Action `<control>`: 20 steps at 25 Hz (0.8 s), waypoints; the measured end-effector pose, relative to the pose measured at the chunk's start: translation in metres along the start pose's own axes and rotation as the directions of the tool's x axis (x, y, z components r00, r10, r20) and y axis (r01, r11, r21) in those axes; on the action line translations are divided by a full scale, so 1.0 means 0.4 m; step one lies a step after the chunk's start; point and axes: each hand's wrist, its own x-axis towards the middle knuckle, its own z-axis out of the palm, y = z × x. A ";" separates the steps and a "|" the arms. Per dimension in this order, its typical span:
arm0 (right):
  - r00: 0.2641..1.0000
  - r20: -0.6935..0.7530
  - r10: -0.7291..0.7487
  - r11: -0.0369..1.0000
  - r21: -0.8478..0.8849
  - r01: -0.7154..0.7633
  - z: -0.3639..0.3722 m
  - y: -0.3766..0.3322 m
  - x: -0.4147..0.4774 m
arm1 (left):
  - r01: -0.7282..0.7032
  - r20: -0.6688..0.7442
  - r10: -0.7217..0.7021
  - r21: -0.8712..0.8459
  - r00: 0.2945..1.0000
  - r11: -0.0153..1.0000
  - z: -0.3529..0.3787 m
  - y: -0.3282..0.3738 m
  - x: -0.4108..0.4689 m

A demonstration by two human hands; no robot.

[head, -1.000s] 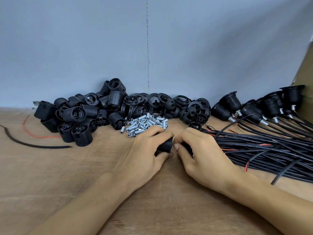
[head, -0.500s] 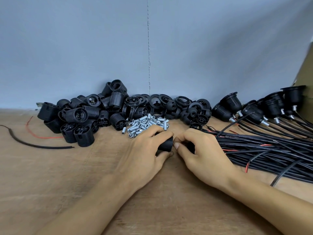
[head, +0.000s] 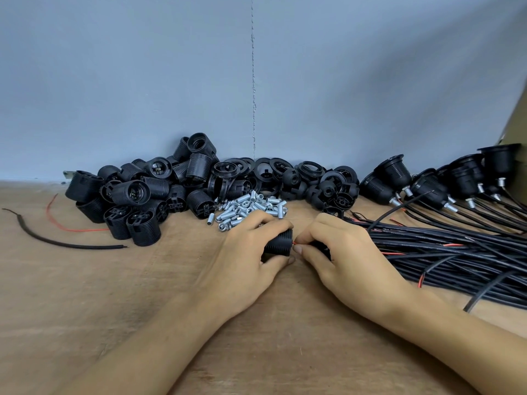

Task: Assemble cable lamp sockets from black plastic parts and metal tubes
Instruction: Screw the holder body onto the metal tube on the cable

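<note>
A grey-blue wall [head: 142, 81] stands behind a wooden table [head: 85, 295]. On the right part of the table lies a thick bundle of black cables [head: 456, 252], with some red wire ends showing between them. Along the wall a pile of black plastic parts [head: 159, 192] is heaped, and at the far right stand finished sockets [head: 462, 178], each with a metal tube and a cable.

The left hand [head: 245, 260] has its fingers curled around a ribbed black socket body [head: 278, 243], holding it just above the table in the middle. The right hand [head: 350, 258] is just beside it and pinches a thin red wire [head: 298, 244] at the end of the socket body. A small heap of metal tubes [head: 251, 206] lies just behind the left hand.
</note>
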 end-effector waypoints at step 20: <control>0.999 -0.027 -0.021 1.000 0.016 0.021 0.001 0.008 0.002 | -0.039 0.071 0.036 0.047 0.997 0.998 -0.013 0.027 0.005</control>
